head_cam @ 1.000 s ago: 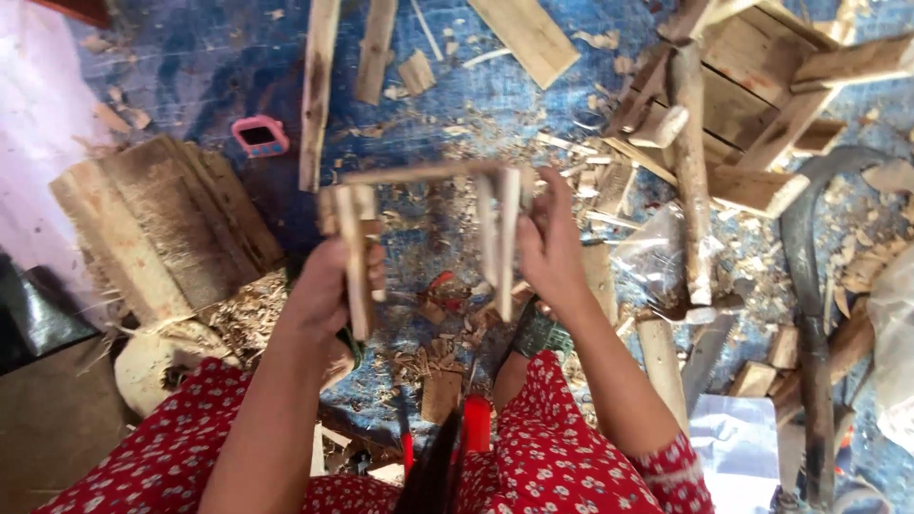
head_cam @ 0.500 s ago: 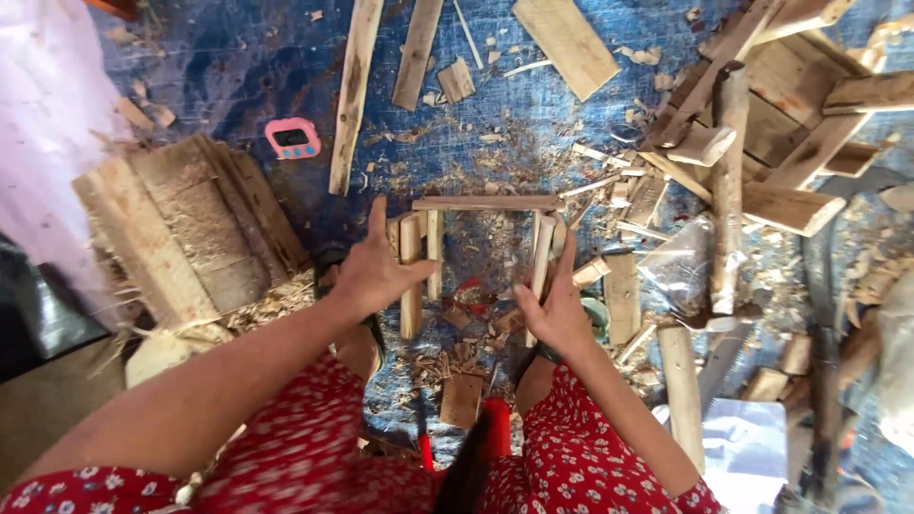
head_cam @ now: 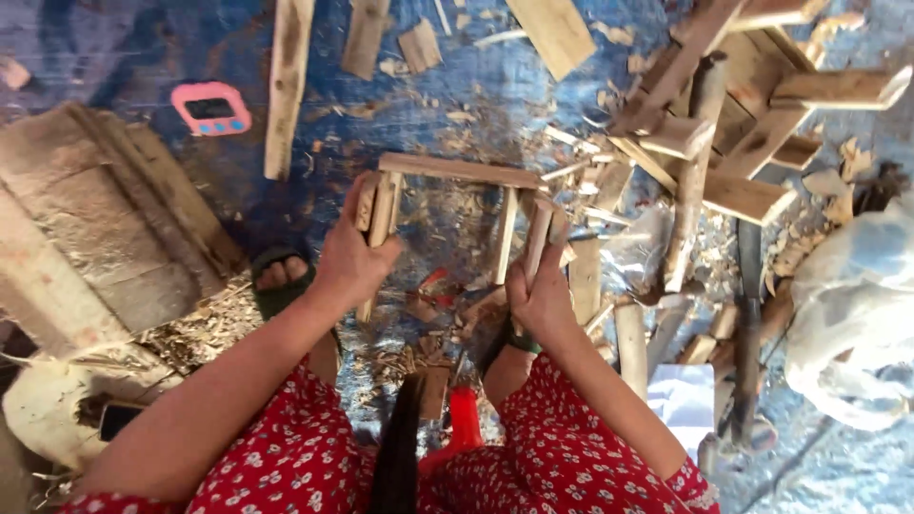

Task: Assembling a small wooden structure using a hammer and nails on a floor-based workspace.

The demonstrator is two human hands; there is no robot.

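A small wooden frame (head_cam: 460, 171) of pale sticks stands on the blue tarp in front of me, with a crossbar on top and legs at both ends. My left hand (head_cam: 350, 255) grips its left legs (head_cam: 381, 211). The right legs (head_cam: 539, 238) are clasped by my right hand (head_cam: 543, 295). One thin inner slat (head_cam: 504, 236) hangs between them. My feet in green sandals (head_cam: 279, 282) rest below the frame.
A pink timer (head_cam: 210, 108) lies at the upper left beside a long plank (head_cam: 288, 86). A block of old boards (head_cam: 105, 219) fills the left. Stacked wooden frames (head_cam: 752, 124) and a grey bag (head_cam: 847, 314) crowd the right. A red-handled tool (head_cam: 464, 419) lies between my knees.
The frame came down from held in the air onto the tarp. Both hands slid lower along its legs and now press it in place.
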